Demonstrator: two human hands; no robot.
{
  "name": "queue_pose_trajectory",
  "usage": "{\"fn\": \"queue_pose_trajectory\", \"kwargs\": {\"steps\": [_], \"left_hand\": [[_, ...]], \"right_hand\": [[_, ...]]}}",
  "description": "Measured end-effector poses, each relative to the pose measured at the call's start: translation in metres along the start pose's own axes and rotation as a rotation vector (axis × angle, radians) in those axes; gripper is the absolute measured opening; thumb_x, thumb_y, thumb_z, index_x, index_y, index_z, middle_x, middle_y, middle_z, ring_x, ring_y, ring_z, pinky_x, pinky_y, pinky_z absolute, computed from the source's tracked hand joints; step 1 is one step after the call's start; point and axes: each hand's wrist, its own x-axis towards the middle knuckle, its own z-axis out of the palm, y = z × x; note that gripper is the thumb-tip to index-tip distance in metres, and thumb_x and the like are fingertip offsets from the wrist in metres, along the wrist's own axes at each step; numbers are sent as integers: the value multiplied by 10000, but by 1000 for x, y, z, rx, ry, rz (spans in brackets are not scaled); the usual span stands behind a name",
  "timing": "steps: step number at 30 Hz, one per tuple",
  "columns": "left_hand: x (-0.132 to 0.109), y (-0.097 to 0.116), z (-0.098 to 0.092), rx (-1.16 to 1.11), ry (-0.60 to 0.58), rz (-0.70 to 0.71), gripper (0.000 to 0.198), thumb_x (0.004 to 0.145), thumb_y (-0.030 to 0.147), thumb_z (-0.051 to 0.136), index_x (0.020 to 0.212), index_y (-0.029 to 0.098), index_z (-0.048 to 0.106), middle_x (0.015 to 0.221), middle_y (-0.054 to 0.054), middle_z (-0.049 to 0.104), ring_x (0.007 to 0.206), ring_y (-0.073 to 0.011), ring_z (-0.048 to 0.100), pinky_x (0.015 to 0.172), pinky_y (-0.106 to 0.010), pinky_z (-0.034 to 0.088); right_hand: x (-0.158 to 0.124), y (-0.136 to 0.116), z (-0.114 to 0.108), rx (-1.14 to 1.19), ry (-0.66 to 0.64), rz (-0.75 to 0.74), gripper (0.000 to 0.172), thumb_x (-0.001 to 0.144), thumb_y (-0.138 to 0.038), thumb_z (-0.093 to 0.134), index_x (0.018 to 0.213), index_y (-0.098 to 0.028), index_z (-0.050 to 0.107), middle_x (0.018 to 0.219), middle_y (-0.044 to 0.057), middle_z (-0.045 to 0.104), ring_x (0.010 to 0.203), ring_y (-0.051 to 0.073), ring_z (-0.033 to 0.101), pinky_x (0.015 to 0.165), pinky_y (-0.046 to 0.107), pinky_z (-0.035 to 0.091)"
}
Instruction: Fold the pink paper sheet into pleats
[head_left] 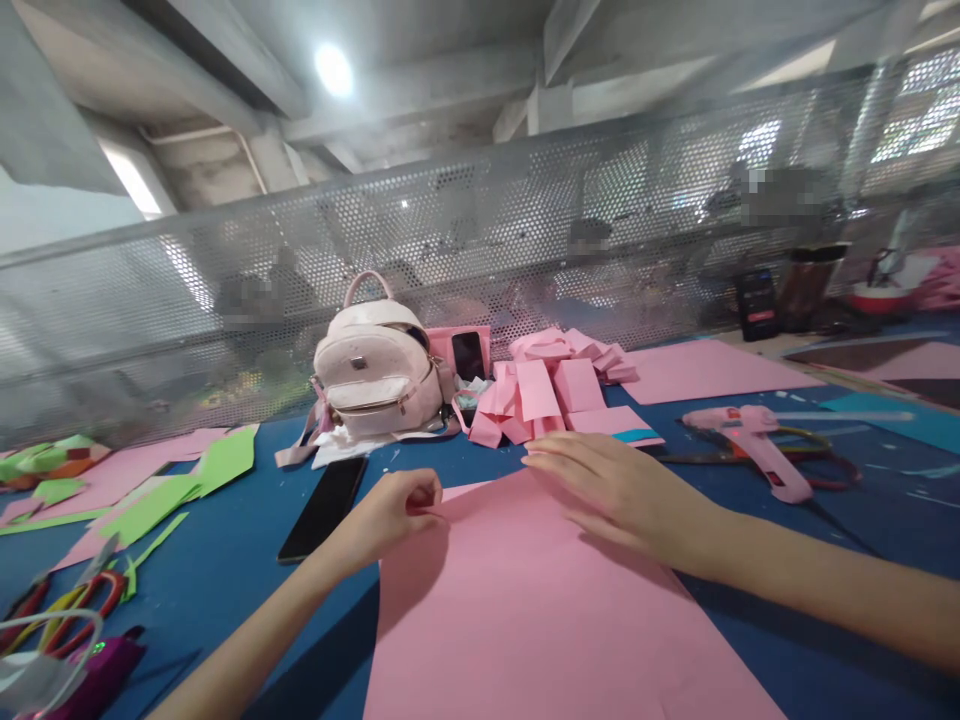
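Head view: pink sheet (555, 620) on the blue table (247, 560), nearest the person
Left hand (390, 510): fingers curled at its far left corner; can't tell whether they pinch it
Right hand (622, 490): fingers extended, unclenched, over its far edge
Glue gun (757, 445): lying off right

No wording, brand or number can be read. The lit screen of the upright phone (756, 304) at right is too blurred, the backpack (379, 372)'s small badge (359, 362) too small, and the purple device (114, 668)'s green glow shows no clear figure.
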Motion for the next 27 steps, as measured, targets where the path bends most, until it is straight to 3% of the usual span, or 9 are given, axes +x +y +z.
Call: {"fn": "queue_pose_trajectory", "kwargs": {"steps": [2,5,9,13,17,21,24,27], "left_hand": [[-3,7,2,8,1,13,105,743,136,572,752,213,501,611,86,520,610,-109,505,585,-209,348],[-5,14,11,55,33,31,111,782,118,551,813,224,538,645,67,616,651,-137,588,613,-220,389],[-4,18,27,150,75,68,291,877,106,471,1084,250,616,996,-18,761,932,-216,698,758,-285,494],[-8,19,45,271,47,144,523,848,40,445,1315,228,585,1209,-97,716,1062,-287,688,906,-431,524],[-19,19,65,363,9,254,647,831,-4,439,1451,182,453,1494,-125,489,1346,-298,505,1109,-524,411],[-31,15,78,510,24,350,615,992,232,469,1558,180,235,1578,-122,347,1446,-278,356,1155,-523,372],[-35,10,81,548,-10,397,735,999,426,487,1585,175,123,1603,-143,257,1475,-309,267,1151,-540,364],[-34,3,82,548,-24,441,847,965,582,471,1591,157,92,1604,-183,218,1474,-359,237,1120,-574,383]], "right_hand": [[3,1,2,-24,-9,17,535,861,-181,631,1381,-147,509,1394,146,588,1271,308,538,1053,501,437],[6,0,6,9,-70,32,406,857,-113,639,1254,-190,607,1233,99,694,1123,268,637,959,450,495],[6,-2,15,39,-130,4,349,853,-6,583,1132,-196,671,1107,67,753,1024,238,698,857,386,546],[-2,-2,28,9,-130,-33,445,872,15,534,1260,-180,633,1247,95,712,1101,241,691,905,393,568],[-15,-8,39,56,-220,-38,557,872,29,467,1397,-144,537,1425,133,576,1256,254,601,1013,439,535],[-25,-17,41,161,-294,-12,520,947,-119,482,1467,-93,458,1496,168,479,1339,281,520,1090,478,474],[-29,-16,43,272,-343,20,586,996,-336,513,1528,-140,367,1551,146,398,1403,289,436,1135,502,417],[-34,-9,49,367,-386,41,664,1008,-441,489,1576,-209,234,1598,108,313,1454,281,346,1168,514,360]]}}
